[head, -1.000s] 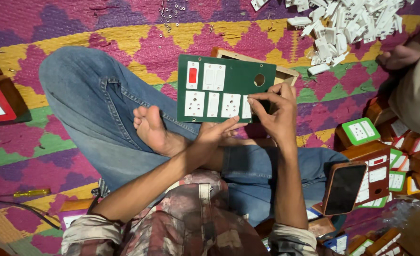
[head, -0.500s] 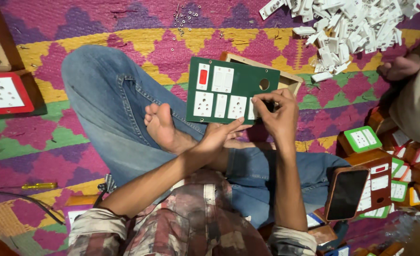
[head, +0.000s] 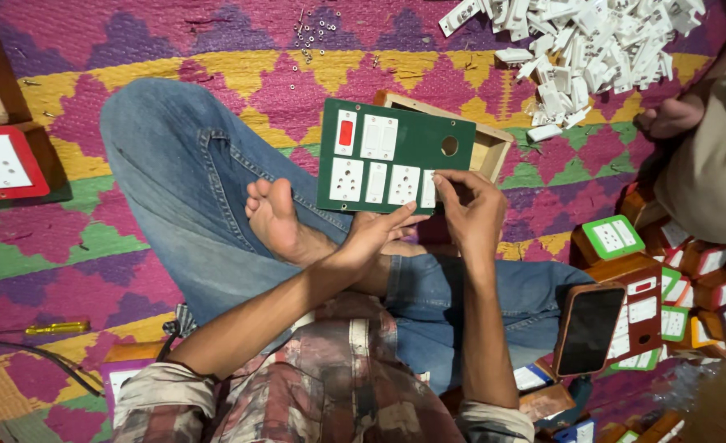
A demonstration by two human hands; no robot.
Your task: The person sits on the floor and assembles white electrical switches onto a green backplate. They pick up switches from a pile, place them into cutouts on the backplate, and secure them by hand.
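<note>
A dark green switch panel (head: 412,135) with white switches, sockets, one red switch and a round hole rests tilted over a light wooden box (head: 488,152) in front of my crossed legs. My left hand (head: 375,238) supports the panel's near edge from below. My right hand (head: 471,212) pinches a white switch piece (head: 429,187) at the panel's lower right edge. I sit cross-legged in blue jeans with a bare foot (head: 279,217) beside the panel.
A heap of white switch parts (head: 593,41) lies at the far right. Small screws (head: 314,33) are scattered on the woven mat. Finished boxes (head: 666,287) and a phone (head: 589,328) are at right, a red panel (head: 2,164) at left, a yellow screwdriver (head: 55,328), another person's foot (head: 666,119).
The view has shifted a little; the panel sits slightly more to the right of my legs. My right hand stays at the panel's lower right edge, fingers working the white piece.
</note>
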